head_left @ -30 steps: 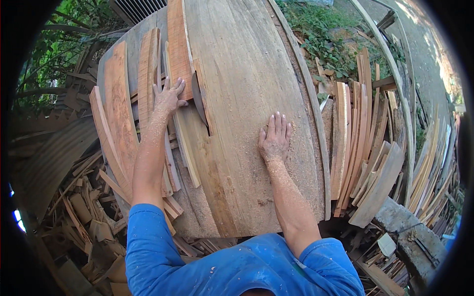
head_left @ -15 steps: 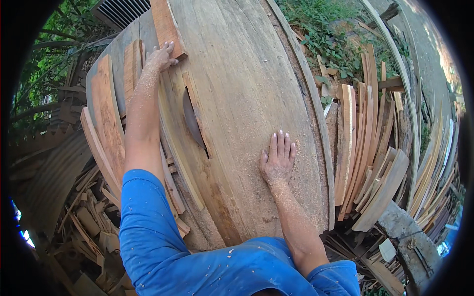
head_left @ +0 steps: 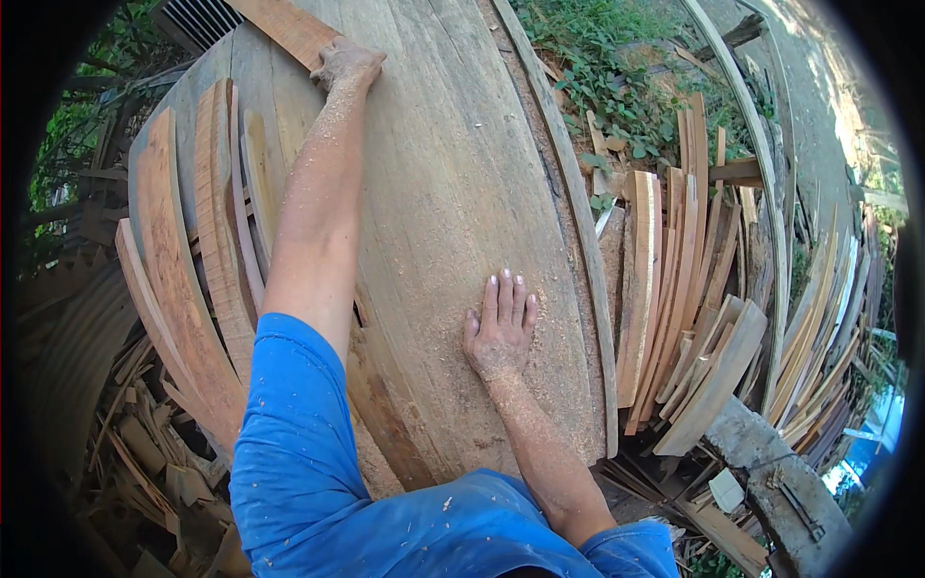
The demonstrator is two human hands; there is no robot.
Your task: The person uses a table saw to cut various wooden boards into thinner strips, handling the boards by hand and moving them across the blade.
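At the far end of the wooden saw table (head_left: 434, 173), my left hand (head_left: 349, 65) is closed around the near end of a reddish-brown wooden board (head_left: 285, 31). The board slants away toward the upper left, and its far end leaves the picture. My left arm stretches over the table and hides the round saw blade; only a bit of its slot shows beside the forearm. Lying flat on the sawdust-covered tabletop, my right hand (head_left: 501, 332) has its fingers stretched out and holds nothing. Sawdust clings to both forearms.
Several long boards (head_left: 178, 241) lean along the table's left side. A raised wooden strip (head_left: 568, 183) runs along its right edge. Beyond that stand stacked planks (head_left: 665, 289) and a concrete block (head_left: 771, 472). Wood scraps (head_left: 145, 443) are heaped at lower left.
My left hand has shifted right and closed on the board's end, which was under spread fingers before. The board has turned to a steeper slant. My left arm now covers the blade.
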